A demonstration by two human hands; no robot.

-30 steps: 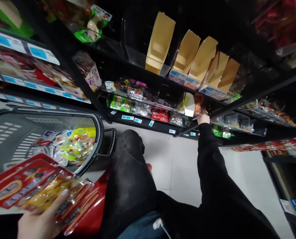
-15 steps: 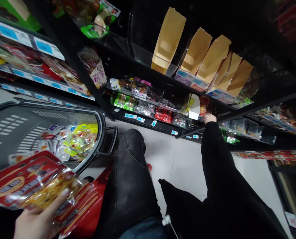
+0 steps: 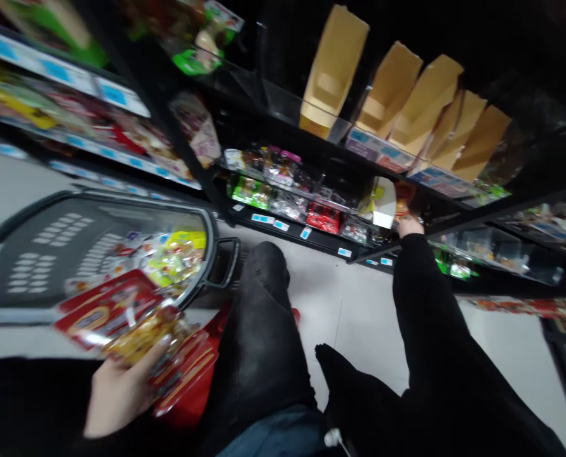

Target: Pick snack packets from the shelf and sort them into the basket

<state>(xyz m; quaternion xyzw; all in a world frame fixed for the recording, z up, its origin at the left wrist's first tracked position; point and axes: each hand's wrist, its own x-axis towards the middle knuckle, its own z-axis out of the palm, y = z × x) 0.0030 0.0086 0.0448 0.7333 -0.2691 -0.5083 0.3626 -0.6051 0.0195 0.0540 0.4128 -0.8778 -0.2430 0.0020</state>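
My left hand (image 3: 123, 387) is closed on several red snack packets (image 3: 142, 336), fanned out, with yellowish food under clear film. The thumb lies across the top packet. Just beyond these packets lies the open mouth of a grey shopping basket (image 3: 211, 254), with yellow and white snack packets (image 3: 180, 257) inside. My right hand (image 3: 410, 226) reaches forward to a low shelf, its fingers curled and partly hidden. Right above it is an orange-red packet (image 3: 404, 195), beside a white-fronted display box (image 3: 384, 203). Blur hides what the fingers hold, if anything.
Dark shelves with a slanting black post (image 3: 168, 120) stand ahead. Cardboard display boxes (image 3: 335, 70) sit on the upper shelf. On the bottom shelf lies a red packet (image 3: 324, 217) among others. My knee (image 3: 266, 273) rises between the basket and my right arm, over pale floor (image 3: 359, 317).
The view has shifted, so most things appear farther right. My left hand with the red packets has moved right and slightly up in view. My right hand stays at the same shelf spot.
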